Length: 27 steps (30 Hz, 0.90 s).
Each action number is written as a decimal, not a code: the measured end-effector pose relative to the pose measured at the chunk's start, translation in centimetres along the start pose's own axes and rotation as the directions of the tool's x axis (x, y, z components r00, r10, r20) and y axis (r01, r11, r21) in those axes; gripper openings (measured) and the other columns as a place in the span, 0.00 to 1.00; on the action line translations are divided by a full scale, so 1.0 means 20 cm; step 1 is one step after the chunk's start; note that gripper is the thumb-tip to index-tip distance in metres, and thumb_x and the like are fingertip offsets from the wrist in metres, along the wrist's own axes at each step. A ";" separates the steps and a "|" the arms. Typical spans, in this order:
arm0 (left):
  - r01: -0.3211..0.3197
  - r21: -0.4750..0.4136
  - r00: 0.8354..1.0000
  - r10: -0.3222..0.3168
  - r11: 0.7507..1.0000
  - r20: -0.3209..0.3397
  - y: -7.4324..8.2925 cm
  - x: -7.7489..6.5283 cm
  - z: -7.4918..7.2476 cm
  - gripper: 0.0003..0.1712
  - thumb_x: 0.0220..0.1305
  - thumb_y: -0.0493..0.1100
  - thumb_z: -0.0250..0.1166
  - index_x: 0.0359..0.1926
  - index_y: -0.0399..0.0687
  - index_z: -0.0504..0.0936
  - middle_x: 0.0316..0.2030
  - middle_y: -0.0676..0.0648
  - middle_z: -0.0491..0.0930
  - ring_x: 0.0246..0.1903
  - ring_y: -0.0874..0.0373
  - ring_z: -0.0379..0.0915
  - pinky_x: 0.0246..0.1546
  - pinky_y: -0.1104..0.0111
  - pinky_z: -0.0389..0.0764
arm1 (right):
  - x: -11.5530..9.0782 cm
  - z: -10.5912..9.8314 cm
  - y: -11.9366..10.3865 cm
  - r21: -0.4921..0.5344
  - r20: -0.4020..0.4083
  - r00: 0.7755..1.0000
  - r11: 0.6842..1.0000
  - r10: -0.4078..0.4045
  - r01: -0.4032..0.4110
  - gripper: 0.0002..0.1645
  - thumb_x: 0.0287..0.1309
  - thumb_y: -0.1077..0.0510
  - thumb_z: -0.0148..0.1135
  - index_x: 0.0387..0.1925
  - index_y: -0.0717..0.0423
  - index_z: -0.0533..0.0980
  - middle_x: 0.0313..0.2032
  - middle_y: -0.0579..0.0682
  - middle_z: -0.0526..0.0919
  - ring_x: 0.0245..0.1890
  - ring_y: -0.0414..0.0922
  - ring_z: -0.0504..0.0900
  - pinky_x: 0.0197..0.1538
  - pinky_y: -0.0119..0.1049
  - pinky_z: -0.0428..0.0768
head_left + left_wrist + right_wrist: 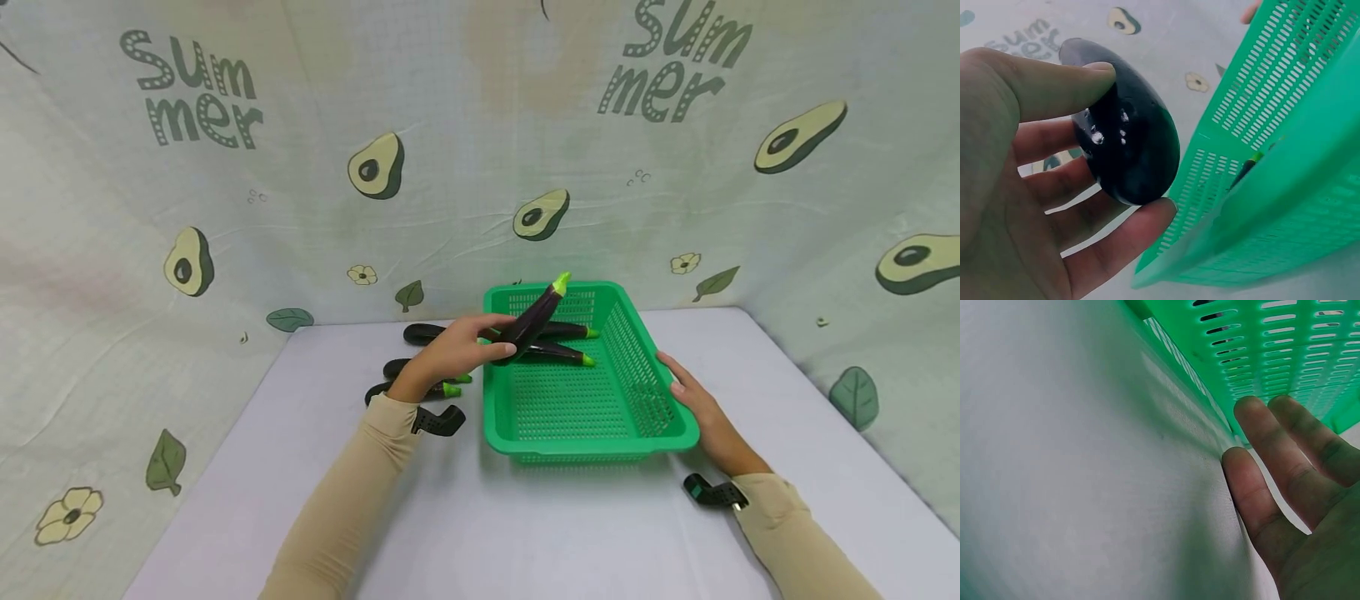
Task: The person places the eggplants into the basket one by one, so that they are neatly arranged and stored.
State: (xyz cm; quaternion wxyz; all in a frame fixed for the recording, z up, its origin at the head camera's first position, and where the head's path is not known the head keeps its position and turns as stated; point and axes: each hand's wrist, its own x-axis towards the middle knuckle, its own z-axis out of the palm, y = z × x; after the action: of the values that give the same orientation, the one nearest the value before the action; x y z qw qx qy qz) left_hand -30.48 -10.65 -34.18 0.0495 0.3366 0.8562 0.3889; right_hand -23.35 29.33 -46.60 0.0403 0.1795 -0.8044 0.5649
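Note:
My left hand [459, 348] grips a dark purple eggplant [531, 323] by its thick end, its green stem tilted up to the right over the left side of the green basket [570, 447]. In the left wrist view, thumb and fingers wrap the glossy eggplant [1129, 137] beside the basket wall [1254, 69]. Two more eggplants [558, 354] lie inside the basket, partly hidden by the held one. At the basket's right side, my right hand [701, 408] rests with extended fingers [1250, 487] against the slotted wall [1272, 350].
Several eggplants [423, 333] lie on the white table [450, 517] left of the basket, partly covered by my left hand and wrist. A printed cloth [465, 167] with avocados hangs close behind the table's back edge.

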 end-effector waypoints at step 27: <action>0.049 0.091 0.985 -0.064 0.995 0.163 0.05 0.22 0.02 0.29 0.72 0.50 0.64 0.70 0.48 0.72 0.56 0.47 0.78 0.53 0.57 0.74 0.48 0.64 0.78 | 0.01 0.00 0.00 0.011 0.006 1.000 1.000 0.016 -0.016 0.33 0.80 0.48 0.34 0.81 0.40 0.46 0.79 0.54 0.41 0.75 0.56 0.40 0.67 0.69 0.40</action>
State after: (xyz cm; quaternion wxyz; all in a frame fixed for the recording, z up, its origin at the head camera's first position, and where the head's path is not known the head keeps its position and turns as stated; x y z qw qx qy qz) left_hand -33.19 -7.29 -33.05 0.1169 0.3452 0.8743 0.3204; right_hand -23.50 29.36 -46.55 0.0327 0.1750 -0.8027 0.5691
